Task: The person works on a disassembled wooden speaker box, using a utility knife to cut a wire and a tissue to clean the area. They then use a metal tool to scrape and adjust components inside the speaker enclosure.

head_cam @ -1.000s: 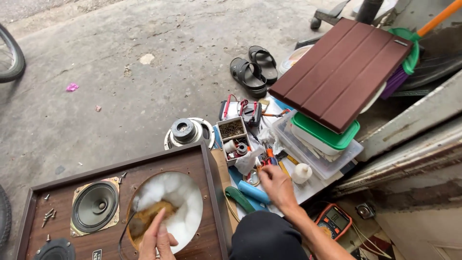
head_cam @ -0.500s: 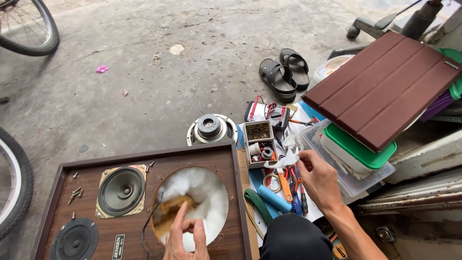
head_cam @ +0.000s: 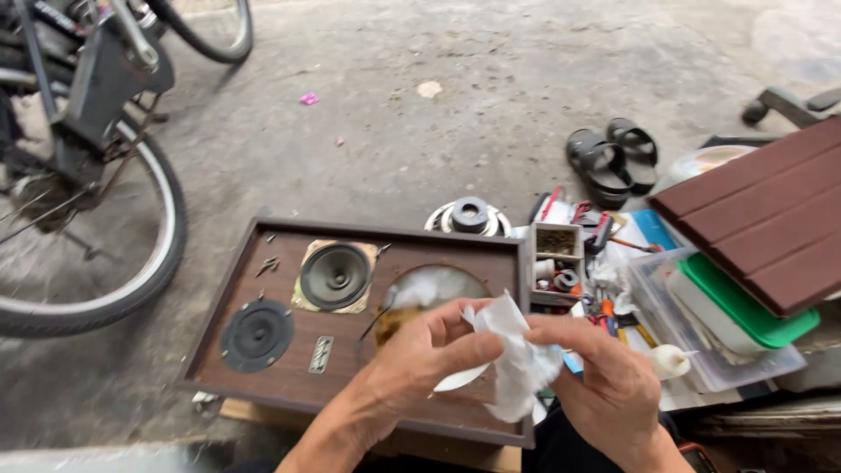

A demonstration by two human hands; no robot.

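A brown wooden speaker cabinet (head_cam: 289, 368) lies face up on the floor, with two dark speaker cones (head_cam: 334, 275) and one round hole showing white stuffing (head_cam: 431, 285). Over its right end both hands meet on a crumpled white tissue (head_cam: 517, 361). My left hand (head_cam: 420, 352) pinches the tissue from the left. My right hand (head_cam: 604, 385) grips it from the right. A loose speaker driver (head_cam: 469, 215) sits on the concrete just beyond the cabinet.
A bicycle wheel (head_cam: 131, 280) stands at the left. Right of the cabinet are a small parts box (head_cam: 555, 263), scattered tools (head_cam: 613, 315), clear and green-lidded containers (head_cam: 736, 324), a brown slatted panel (head_cam: 762, 219) and black sandals (head_cam: 613, 158).
My left hand has come out of the cabinet hole and my right hand has left the tools; both now hold a white tissue. The view has swung left, showing more of the bicycle.
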